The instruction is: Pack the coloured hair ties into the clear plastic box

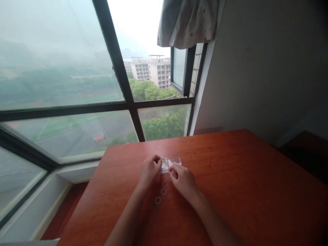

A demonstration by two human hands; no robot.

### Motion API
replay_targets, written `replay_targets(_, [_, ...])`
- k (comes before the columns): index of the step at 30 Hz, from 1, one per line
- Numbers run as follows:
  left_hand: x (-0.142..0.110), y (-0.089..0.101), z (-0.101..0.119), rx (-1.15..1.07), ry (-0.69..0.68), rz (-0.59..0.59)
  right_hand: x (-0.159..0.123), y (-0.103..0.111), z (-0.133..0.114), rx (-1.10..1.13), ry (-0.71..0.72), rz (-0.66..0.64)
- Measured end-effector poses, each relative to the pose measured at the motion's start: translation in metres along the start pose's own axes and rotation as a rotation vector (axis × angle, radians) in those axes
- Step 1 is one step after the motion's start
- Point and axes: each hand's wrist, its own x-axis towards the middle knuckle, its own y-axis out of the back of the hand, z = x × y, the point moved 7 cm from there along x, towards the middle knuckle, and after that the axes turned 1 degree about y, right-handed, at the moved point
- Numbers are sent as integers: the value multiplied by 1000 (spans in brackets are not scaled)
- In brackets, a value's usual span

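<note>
A small clear plastic bag [165,167] lies on the wooden table between my two hands. My left hand [149,171] is closed, with thumb and fingers pinching the bag's left side. Inside or on the bag, close to those fingertips, shows a small gold-coloured round thing [163,160]. My right hand [183,179] has its fingers curled and pinched at the bag's lower right part; the fingertips partly cover what they grip. Three thin, pale rings, a top one [164,181], a middle one [163,189] and a lowest one [158,203], lie flat on the table nearer to me.
The reddish-brown table [230,191] spreads out under both forearms. Beyond its far edge stand dark-framed windows [130,106], with one pane swung outward. A grey curtain [188,24] hangs at the top, and a plain wall [256,68] rises on the right.
</note>
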Motion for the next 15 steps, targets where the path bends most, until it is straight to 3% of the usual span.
replay_targets(8, [11,-9,9,183,51,-19,0,-1,-5,-8,13,-38])
replay_targets(15, [6,4,3,157,-9,24,-2,-2,-3,-31,6,-47])
